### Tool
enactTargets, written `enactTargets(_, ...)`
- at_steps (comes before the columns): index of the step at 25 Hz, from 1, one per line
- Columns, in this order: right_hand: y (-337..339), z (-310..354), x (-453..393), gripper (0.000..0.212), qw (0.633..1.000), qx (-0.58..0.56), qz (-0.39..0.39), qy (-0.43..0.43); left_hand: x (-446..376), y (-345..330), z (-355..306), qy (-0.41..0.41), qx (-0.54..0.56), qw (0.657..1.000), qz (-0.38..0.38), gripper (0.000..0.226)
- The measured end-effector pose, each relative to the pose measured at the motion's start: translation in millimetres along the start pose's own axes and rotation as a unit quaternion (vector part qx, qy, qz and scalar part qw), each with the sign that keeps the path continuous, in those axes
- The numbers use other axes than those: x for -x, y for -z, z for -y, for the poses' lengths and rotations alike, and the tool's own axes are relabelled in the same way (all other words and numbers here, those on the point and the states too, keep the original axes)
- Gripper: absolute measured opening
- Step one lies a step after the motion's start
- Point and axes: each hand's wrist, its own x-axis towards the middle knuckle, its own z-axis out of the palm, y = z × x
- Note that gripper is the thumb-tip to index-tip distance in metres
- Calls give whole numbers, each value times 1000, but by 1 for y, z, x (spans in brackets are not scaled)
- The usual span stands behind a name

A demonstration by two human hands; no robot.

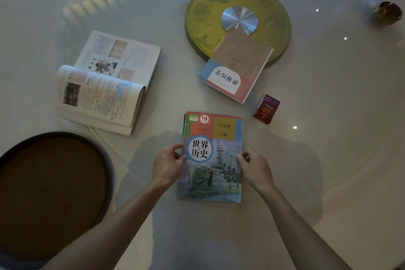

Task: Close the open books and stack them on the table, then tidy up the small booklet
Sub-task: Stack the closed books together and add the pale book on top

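Note:
A closed book with a warship on its cover (215, 173) lies flat on the white table (306, 160), on top of at least one other closed book whose edges show at its left. My left hand (167, 165) grips its left edge and my right hand (255, 167) grips its right edge. An open book (105, 83) lies face up at the left, pages curling. Another closed book with a beige, blue and pink cover (236, 68) rests partly on a yellow disc. A small red and purple booklet (266, 109) stands half open to the right of the stack.
A round yellow turntable disc (201, 13) with a silver hub sits at the back centre. A round brown stool with a dark rim (50, 193) stands at the lower left, beside the table. A small gold object (388, 13) sits at the far right.

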Motion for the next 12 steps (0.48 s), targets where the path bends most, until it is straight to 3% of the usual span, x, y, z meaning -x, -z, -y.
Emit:
enactTargets(4, 6, 4, -6, 30, 999, 27, 26, 0, -1, 1, 4, 15, 26, 999, 16, 43)
enactTargets(7, 18, 17, -22, 35, 999, 39, -11, -6, -4, 7, -3, 22, 40, 999, 18, 54)
enactTargets(12, 41, 65, -71, 26, 995, -88, -47, 25, -56, 14, -57, -64, 35, 997, -39, 53)
